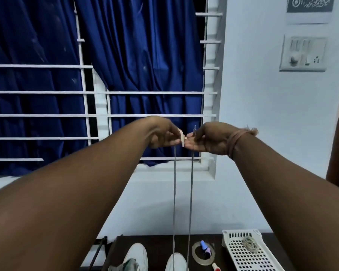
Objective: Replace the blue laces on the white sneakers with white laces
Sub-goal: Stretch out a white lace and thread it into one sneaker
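Both arms are stretched up and forward in front of the window. My left hand (164, 133) pinches one end of a thin grey-looking lace (174, 192). My right hand (207, 138) pinches the other end, whose tip sticks up above the fingers. The two strands hang straight down, side by side, to the right white sneaker (177, 262) on the dark table. The left white sneaker (136, 257) stands beside it. The fingertips of both hands almost meet. The lace's true colour is hard to tell in this light.
A white perforated basket (249, 253) with a coiled lace in it sits at the table's right. A roll of clear tape (203, 254) with a small blue object inside it lies next to the sneakers. Blue curtains (135, 65) and window bars (106, 92) fill the background.
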